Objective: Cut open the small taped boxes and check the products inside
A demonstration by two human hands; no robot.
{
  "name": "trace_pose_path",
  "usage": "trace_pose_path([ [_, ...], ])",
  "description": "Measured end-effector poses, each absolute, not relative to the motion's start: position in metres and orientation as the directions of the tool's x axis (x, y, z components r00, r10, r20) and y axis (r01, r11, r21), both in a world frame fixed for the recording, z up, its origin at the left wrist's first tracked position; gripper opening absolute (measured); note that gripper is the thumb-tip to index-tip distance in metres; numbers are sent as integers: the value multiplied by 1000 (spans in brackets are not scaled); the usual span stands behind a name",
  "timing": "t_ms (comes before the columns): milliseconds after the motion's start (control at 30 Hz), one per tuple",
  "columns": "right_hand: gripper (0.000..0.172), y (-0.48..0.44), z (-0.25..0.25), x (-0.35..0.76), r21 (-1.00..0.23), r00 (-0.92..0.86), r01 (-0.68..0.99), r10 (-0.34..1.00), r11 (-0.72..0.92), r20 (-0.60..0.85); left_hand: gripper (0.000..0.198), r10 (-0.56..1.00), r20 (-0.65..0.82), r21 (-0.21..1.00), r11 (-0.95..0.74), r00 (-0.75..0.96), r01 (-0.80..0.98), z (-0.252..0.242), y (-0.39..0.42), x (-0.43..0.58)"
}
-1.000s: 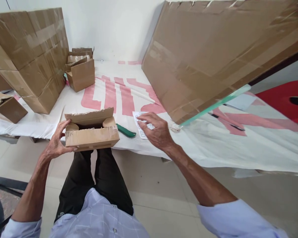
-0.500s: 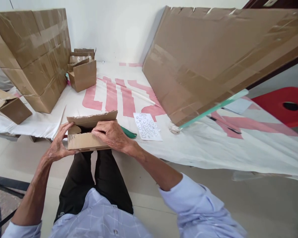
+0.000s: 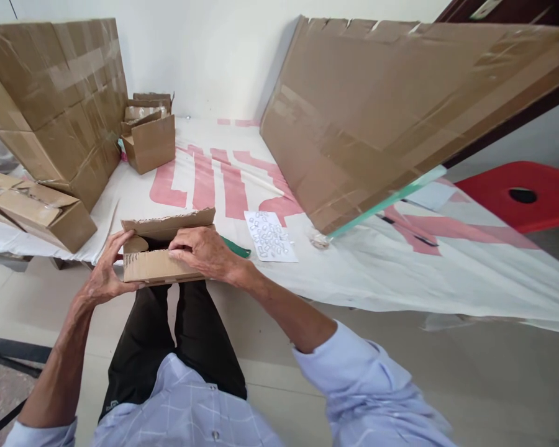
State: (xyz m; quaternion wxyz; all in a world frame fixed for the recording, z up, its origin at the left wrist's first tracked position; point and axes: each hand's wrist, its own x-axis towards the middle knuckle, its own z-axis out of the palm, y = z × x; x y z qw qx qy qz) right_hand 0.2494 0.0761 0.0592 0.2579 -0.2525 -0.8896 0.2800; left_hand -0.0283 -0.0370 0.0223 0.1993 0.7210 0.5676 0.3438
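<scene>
A small brown cardboard box (image 3: 161,267) with its top open is held at the table's front edge, above my legs. My left hand (image 3: 108,268) grips its left end, thumb and fingers around the corner. With fingers curled over the front top edge, my right hand (image 3: 205,251) holds the box near its right side. The back flap stands raised, and a small end flap shows at the left. What lies inside is hidden. Just behind the box's right end, a green object (image 3: 236,247) is partly covered by it and my right hand.
Stacked taped cartons (image 3: 51,93) stand at the left, with long small boxes (image 3: 41,208) before them. An open box (image 3: 151,139) sits behind. A paper sheet (image 3: 271,237), a large leaning cardboard panel (image 3: 400,105), a pen (image 3: 410,231) and a red stool (image 3: 522,192) are rightward.
At the far left, the small boxes have slid right along the table, and more of them shows. My view has shifted slightly. Both hands keep nearly the same hold on the box.
</scene>
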Motion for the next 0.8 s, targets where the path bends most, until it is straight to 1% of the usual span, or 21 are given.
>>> trace_pose_path([
  [100, 24, 72, 58, 245, -642, -658, 279, 629, 715, 414, 108, 955, 274, 667, -272, 111, 694, 21, -37, -29],
  [167, 26, 73, 60, 250, -693, -552, 239, 682, 680, 480, 110, 955, 277, 665, -270, 106, 697, 19, -37, -31],
  [233, 26, 79, 65, 261, -744, -481, 201, 726, 637, 492, 111, 955, 276, 668, -274, 111, 692, 18, -37, -31],
  [267, 25, 83, 68, 267, -762, -481, 195, 737, 618, 474, 111, 954, 277, 670, -276, 114, 689, 17, -37, -32],
  [333, 24, 89, 74, 281, -775, -544, 221, 734, 592, 406, 110, 954, 278, 669, -278, 114, 689, 17, -37, -31],
  [467, 11, 90, 75, 291, -748, -680, 310, 686, 588, 258, 110, 953, 281, 673, -281, 115, 684, 18, -37, -30],
  [500, 11, 88, 73, 290, -741, -693, 313, 676, 594, 249, 110, 953, 281, 676, -281, 114, 681, 18, -37, -30],
  [567, 15, 82, 68, 284, -746, -687, 283, 670, 603, 280, 110, 952, 287, 676, -278, 104, 683, 18, -36, -30],
  [633, 19, 79, 63, 280, -773, -608, 230, 707, 592, 361, 108, 950, 297, 671, -276, 92, 688, 18, -36, -31],
  [733, 23, 80, 61, 288, -823, -337, 175, 818, 541, 466, 108, 953, 291, 678, -267, 83, 684, 19, -37, -33],
  [800, 26, 82, 61, 305, -846, -169, 179, 863, 503, 477, 108, 958, 274, 691, -254, 79, 677, 20, -38, -34],
])
